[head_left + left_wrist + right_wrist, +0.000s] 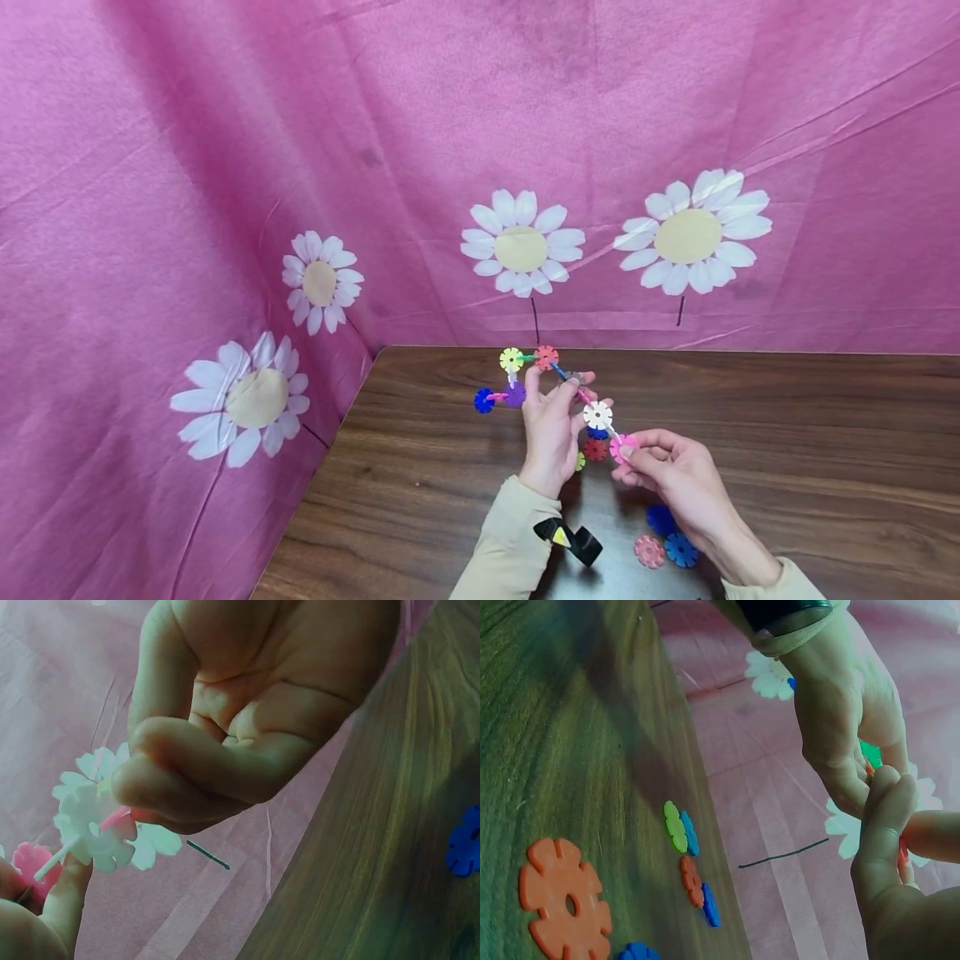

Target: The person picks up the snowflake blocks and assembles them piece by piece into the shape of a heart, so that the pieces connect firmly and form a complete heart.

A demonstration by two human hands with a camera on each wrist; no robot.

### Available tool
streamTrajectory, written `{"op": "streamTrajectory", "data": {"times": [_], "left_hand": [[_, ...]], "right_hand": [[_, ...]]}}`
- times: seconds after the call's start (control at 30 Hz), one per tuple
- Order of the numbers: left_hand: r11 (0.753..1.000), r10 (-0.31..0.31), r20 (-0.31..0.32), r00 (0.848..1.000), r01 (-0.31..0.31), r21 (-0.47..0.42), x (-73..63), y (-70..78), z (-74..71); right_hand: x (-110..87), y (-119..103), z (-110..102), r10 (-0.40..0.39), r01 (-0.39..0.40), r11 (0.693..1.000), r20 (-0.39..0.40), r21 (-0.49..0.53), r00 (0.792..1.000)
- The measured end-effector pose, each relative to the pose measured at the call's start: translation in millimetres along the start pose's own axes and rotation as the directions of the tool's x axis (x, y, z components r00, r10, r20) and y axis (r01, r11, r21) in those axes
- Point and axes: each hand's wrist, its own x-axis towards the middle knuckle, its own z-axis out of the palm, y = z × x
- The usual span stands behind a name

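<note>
A chain of slotted plastic flower discs is held up over the table between both hands. My left hand [553, 425] pinches its middle; in the left wrist view thumb and fingers meet at a pink piece next to a white disc [94, 829]. Beyond that hand, the chain runs through a red disc [547, 357], a yellow disc [512, 359] and a purple disc [515, 394] to a dark blue disc [483, 401]. At the near end, my right hand [678, 479] pinches a pink disc [621, 447], which joins the white disc through a white edge-on piece.
On the wooden table [840, 450], two blue discs [682, 550] and a coral disc [649, 552] lie below the right hand. Several more loose discs, including a red disc [596, 450], lie beneath the chain. A pink curtain [420, 208] with daisies hangs behind the table.
</note>
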Motion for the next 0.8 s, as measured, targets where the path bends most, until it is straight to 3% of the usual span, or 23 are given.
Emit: {"op": "streamTrajectory", "data": {"times": [0.27,0.47,0.67,0.8], "left_hand": [[1.000,0.006,0.004,1.000,-0.006,-0.004,1.8,-3.3,-1.8],[0.999,-0.036,0.035,0.999,0.035,0.031,3.1,-1.7,-7.3],[0.994,-0.068,0.056,0.996,0.063,0.092,4.4,1.8,-11.1],[0.990,-0.070,0.056,0.996,0.062,0.130,3.7,0.9,-9.3]], "right_hand": [[1.0,4,-2,-0.014,0.014,1.000,0.035,0.019,0.999],[2.1,4,-5,0.011,-0.010,1.000,0.092,-0.011,0.996],[3.5,2,-8,0.058,-0.028,0.987,0.180,-0.161,0.982],[4.0,-2,-8,0.005,0.029,0.949,0.107,-0.314,0.994]]}}
